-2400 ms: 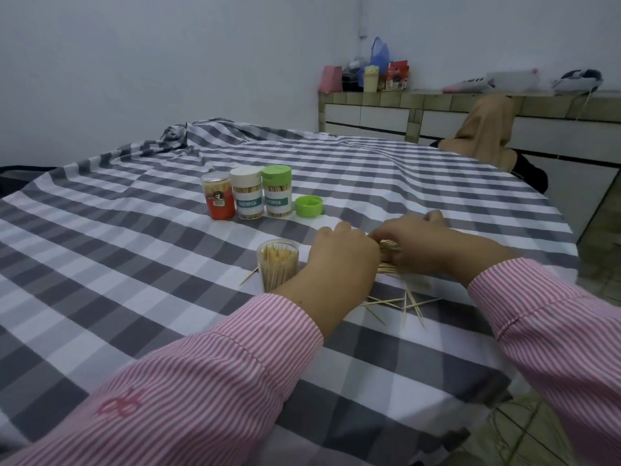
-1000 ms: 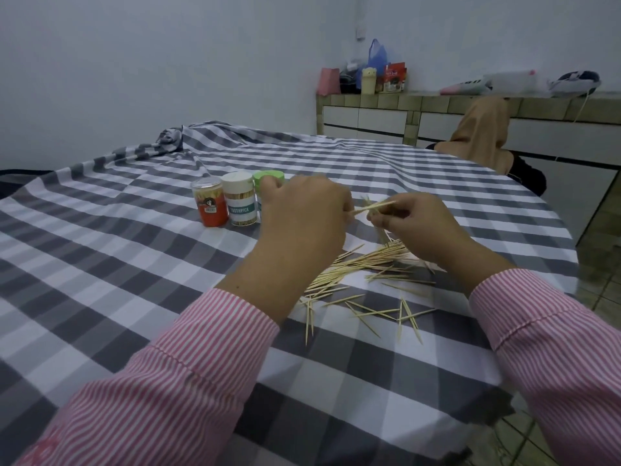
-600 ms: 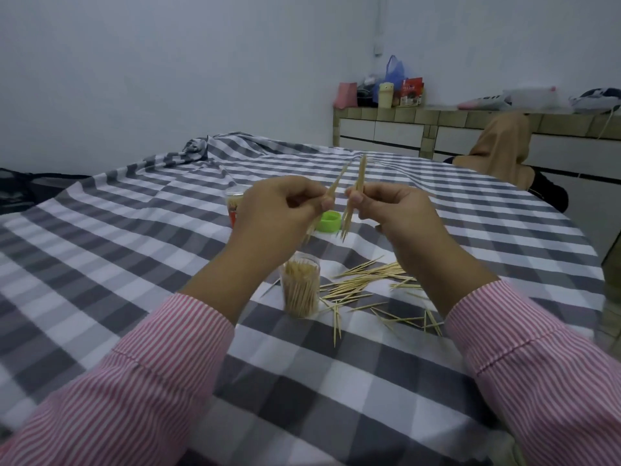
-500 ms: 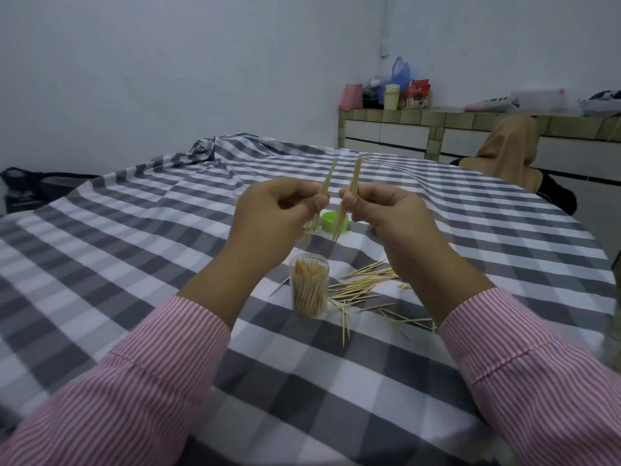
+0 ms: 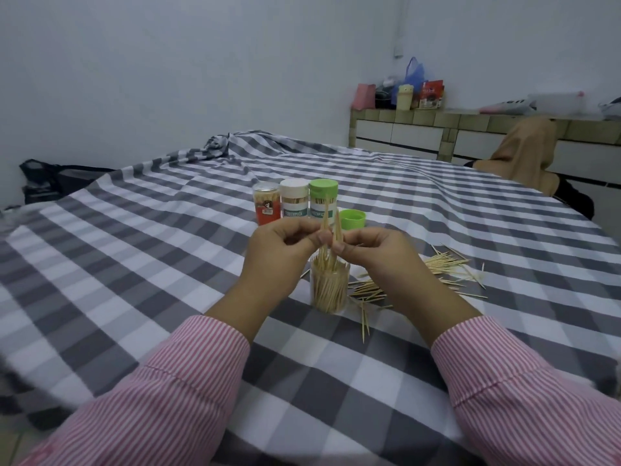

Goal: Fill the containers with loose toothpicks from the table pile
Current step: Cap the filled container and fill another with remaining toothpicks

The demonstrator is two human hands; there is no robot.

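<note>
Toothpicks [image 5: 331,227] pinched upright between the fingers of left hand [image 5: 280,248] and right hand [image 5: 373,252], tips down in the open jar [image 5: 329,287] on the table [image 5: 134,264]. Loose pile [image 5: 433,267] just right of the jar; three capped jars [image 5: 295,205] and green lid [image 5: 352,219] behind.

Long sleeves, pink-and-white pinstripe.
Left sleeve [image 5: 161,391] and right sleeve [image 5: 524,395] of woven shirt fabric, thin stripes along the arm; stitched cuffs ending at the wrists, seam line visible behind each cuff. Left hand [image 5: 280,250] and right hand [image 5: 373,252] bare, without rings or watch.
</note>
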